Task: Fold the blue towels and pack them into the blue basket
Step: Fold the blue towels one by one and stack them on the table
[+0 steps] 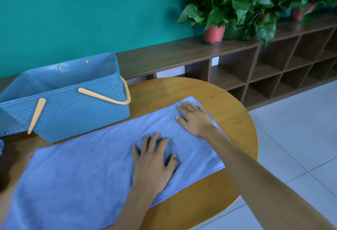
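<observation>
While both hands press the towel [76, 175], the basket [73, 113] holds nothing.

We find no text, label, brand, number or sign that can be read anywhere in this view. Nothing legible stands on any surface we can see.
</observation>
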